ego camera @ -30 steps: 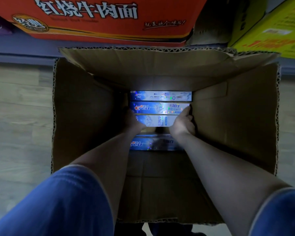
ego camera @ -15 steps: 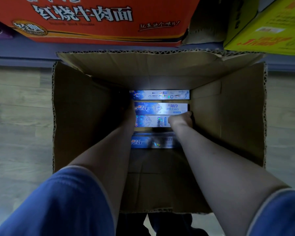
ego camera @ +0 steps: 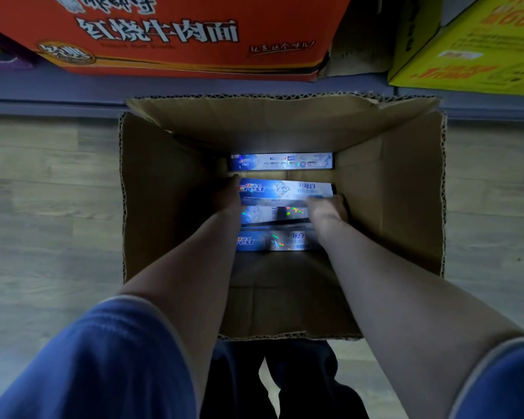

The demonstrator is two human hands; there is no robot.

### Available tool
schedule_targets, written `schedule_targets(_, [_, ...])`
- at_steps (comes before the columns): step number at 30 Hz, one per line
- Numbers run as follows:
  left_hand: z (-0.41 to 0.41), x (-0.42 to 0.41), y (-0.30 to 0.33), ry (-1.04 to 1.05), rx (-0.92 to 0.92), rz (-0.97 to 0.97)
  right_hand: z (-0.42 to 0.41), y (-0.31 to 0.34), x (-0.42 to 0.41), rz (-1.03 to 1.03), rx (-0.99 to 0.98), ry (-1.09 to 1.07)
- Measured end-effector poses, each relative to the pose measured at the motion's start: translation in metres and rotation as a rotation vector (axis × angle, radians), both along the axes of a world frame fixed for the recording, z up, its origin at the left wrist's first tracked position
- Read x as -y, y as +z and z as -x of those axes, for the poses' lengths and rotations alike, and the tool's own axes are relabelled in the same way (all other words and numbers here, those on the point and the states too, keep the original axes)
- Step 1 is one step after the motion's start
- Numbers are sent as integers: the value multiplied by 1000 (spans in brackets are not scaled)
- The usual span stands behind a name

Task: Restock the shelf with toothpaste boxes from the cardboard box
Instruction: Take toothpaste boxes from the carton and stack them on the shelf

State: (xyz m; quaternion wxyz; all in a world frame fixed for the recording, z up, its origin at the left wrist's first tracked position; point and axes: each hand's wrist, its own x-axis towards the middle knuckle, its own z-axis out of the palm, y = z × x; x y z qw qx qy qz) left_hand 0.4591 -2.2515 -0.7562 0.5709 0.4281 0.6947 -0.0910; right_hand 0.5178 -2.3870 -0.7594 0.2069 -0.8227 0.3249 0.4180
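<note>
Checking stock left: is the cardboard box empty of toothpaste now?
No: several toothpaste boxes lie at the bottom of the cardboard box, with the left hand and right hand on them.

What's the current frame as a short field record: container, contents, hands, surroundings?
container: open cardboard box on wood floor
contents: four toothpaste boxes visible; far one lies apart at the back wall
left hand: at left end of the second toothpaste box
right hand: at its right end, fingers curled
surroundings: red carton and yellow carton beyond
</note>
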Motion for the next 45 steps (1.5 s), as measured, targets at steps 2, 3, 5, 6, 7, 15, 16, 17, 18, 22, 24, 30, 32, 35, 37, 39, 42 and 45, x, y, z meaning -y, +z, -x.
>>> schedule_targets(2, [0, 2, 3, 39, 2, -15, 3, 3, -2, -25, 26, -22])
schedule_targets(3, [1, 2, 6, 33, -2, -11, 4, 3, -2, -22, 38, -17])
schedule_targets(5, [5, 0, 8, 75, -11, 28, 5, 5, -1, -24, 52, -15])
schedule_targets(6, [7, -1, 9, 87, 4, 68, 5, 6, 0, -47, 73, -43])
schedule_targets(7, [9, -3, 10, 73, 10, 99, 5, 10, -1, -99, 93, -112])
schedule_targets(15, [13, -7, 19, 115, -45, 94, -4, 12, 0, -368, 148, -602])
schedule_targets(16, [14, -6, 21, 119, -16, 93, -4, 16, -2, -363, 155, -631])
schedule_targets(17, [17, -6, 21, 129, 19, 91, -3, 17, -4, -347, 155, -645])
schedule_targets(18, [19, -5, 21, 156, 55, 119, -3, 20, -6, -329, 154, -662])
schedule_targets(22, [17, -4, 29, 304, 236, 224, -10, 28, -8, -409, 101, -720])
schedule_targets(24, [10, -4, 36, 440, 300, 290, -12, 32, -8, -397, 30, -758])
schedule_targets(30, [7, 2, 49, 182, 309, 420, -5, 33, -10, -346, -20, -734])
schedule_targets(32, [5, 1, 47, 237, 309, 400, -2, 30, -10, -393, 12, -637])
schedule_targets(35, [2, 0, 48, 260, 320, 382, 0, 22, -4, -221, -6, -151])
schedule_targets(37, [0, -1, 49, 289, 311, 371, 5, 17, 4, 1, 66, 458])
schedule_targets(39, [-1, -3, 47, 296, 300, 353, 10, 8, 12, 59, 79, 794])
schedule_targets(42, [-1, -4, 42, 298, 284, 346, 13, -6, 14, 76, 50, 1029])
schedule_targets(45, [-4, -4, 35, 327, 252, 356, 14, -19, 13, 64, 59, 1168])
